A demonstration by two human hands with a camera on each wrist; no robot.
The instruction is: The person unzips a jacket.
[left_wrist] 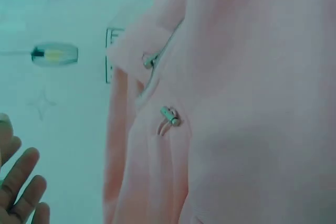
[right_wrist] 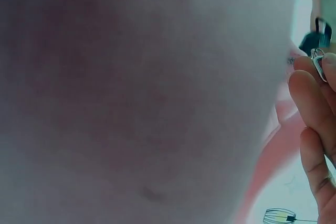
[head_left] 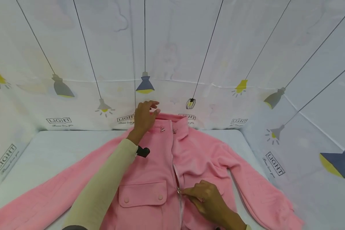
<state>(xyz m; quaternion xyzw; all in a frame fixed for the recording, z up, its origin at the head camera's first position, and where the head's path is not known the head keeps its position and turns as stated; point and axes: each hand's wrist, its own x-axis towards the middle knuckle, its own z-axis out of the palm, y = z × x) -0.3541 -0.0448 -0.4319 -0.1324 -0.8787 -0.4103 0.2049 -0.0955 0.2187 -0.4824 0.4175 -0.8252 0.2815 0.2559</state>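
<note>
A pink jacket (head_left: 145,163) lies front up on the white table, sleeves spread to both sides. My right hand (head_left: 205,198) pinches the metal zipper pull (head_left: 179,191) between thumb and forefinger, low on the front; the pull (right_wrist: 318,67) also shows at the fingertips in the right wrist view. Just above it, the zipper edges part in a narrow gap. Up at the collar (head_left: 179,123), my left hand (head_left: 145,116) has its fingers loosely extended, holding nothing; those fingers (left_wrist: 23,182) appear beside the collar in the left wrist view. Cord toggles (left_wrist: 170,116) sit below the collar.
A flap pocket (head_left: 142,193) with two buttons lies left of the zipper. White sheeting (head_left: 172,57) printed with hanging lamps rises behind and beside the table (head_left: 74,139). A dark wrist camera (head_left: 143,151) is on the left wrist.
</note>
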